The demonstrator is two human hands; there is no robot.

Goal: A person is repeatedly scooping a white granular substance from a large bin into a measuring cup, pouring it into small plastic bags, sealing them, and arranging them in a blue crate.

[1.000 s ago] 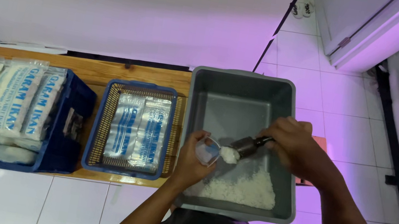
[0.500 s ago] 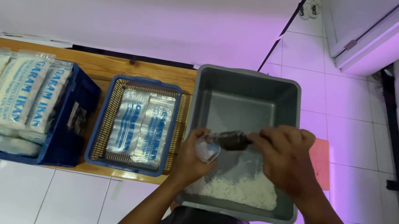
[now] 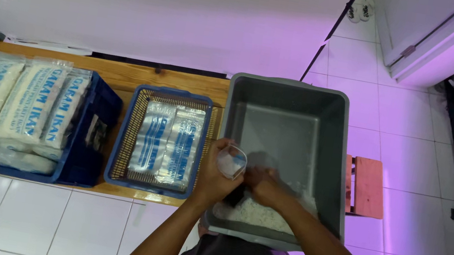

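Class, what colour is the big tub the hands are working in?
Grey tub, plain to see in the head view.

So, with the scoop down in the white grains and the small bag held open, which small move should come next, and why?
Probably lift the right hand with a loaded scoop toward the small clear bag. The left hand holds that bag open over the grey tub, and it looks nearly empty, while the scoop sits low in the white grains.
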